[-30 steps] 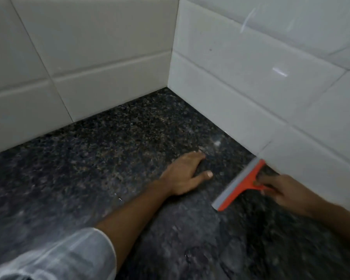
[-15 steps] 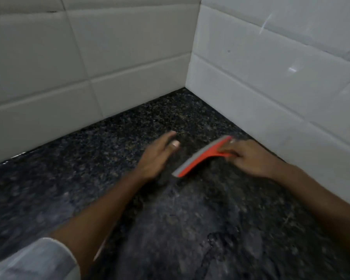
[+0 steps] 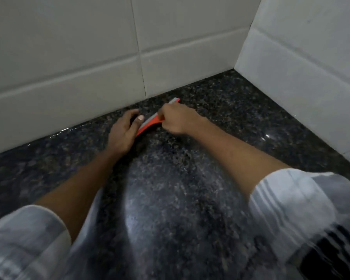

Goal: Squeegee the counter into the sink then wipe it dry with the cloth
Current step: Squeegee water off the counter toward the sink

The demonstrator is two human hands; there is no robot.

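Observation:
An orange squeegee [image 3: 150, 123] with a grey blade lies on the dark speckled granite counter [image 3: 180, 199], close to the back tiled wall. My right hand [image 3: 178, 120] is closed around its handle and covers the middle of it. My left hand [image 3: 124, 131] rests flat on the counter just left of the blade, its thumb touching the blade's near end. No sink and no cloth are in view.
White tiled walls [image 3: 89, 57] meet in a corner [image 3: 242, 57] at the upper right and bound the counter at the back and on the right. A wet line glints along the foot of the back wall [image 3: 69, 131]. White sleeves fill the lower corners.
My right hand has carried the squeegee from the right-hand wall across to the back wall. My left hand has stayed just left of the blade. The view has swung left, and the corner now sits at the right.

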